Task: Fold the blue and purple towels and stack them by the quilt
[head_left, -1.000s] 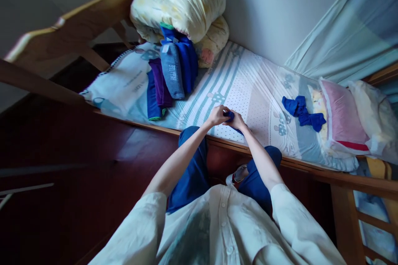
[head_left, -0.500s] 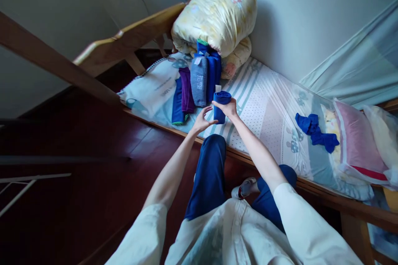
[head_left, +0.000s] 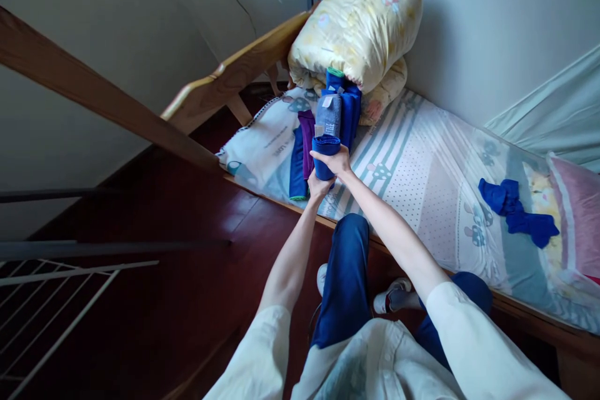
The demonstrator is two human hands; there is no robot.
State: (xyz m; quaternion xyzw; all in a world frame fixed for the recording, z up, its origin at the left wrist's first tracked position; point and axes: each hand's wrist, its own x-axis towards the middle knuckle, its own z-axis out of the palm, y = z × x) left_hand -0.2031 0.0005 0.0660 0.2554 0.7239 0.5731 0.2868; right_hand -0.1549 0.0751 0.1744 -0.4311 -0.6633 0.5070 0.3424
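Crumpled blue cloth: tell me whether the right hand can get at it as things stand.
Probably not: the right hand holds the blue roll, though nothing seems to block the way to the cloth.

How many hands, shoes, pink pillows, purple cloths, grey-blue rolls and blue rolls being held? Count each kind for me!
Left hand and right hand: 2
Shoes: 2
Pink pillow: 1
Purple cloth: 1
Grey-blue roll: 1
Held blue roll: 1
Total: 8
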